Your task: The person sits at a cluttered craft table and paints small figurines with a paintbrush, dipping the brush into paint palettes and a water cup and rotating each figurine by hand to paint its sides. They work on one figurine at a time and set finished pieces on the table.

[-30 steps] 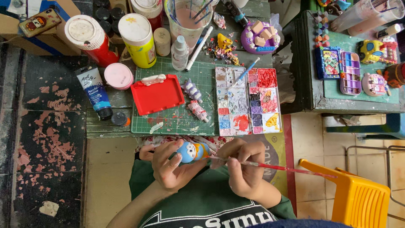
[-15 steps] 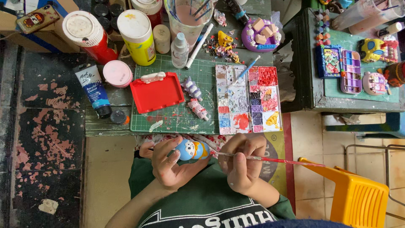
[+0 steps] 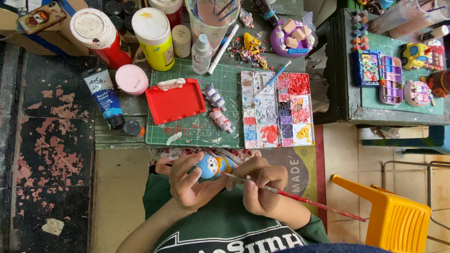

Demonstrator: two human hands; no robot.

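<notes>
**Painted figurine held in left hand, brush tip at its side**

The desk (image 3: 117,136) carries a green cutting mat (image 3: 197,131) across its middle. On the mat's right part lies a paint palette (image 3: 276,110) of many small wells, reds and purples to the right, whites and blues to the left, with a light blue brush (image 3: 276,77) lying across its top. A red tray (image 3: 176,100) sits on the mat's left part. Left of it stand a yellow jar (image 3: 152,40) and a red jar (image 3: 101,40), and a blue paint tube (image 3: 105,96) lies near the desk edge. Two small pink-and-white figures (image 3: 218,110) lie between tray and palette. A yellow plastic chair (image 3: 389,215) stands at lower right.

Below the desk edge, over the lap: the left hand (image 3: 187,182) cups a small round blue figurine (image 3: 211,166), fingers curled around its left and underside, thumb against it. Figurine sits in the upper right of this grip, its white painted face turned up toward the camera.

The right hand (image 3: 260,187) pinches a thin red-handled brush (image 3: 300,199) between thumb and fingertips, near the bristle end. Handle runs down and right, toward the chair. Brush tip lies at the figurine's lower right side; actual contact cannot be told.
</notes>
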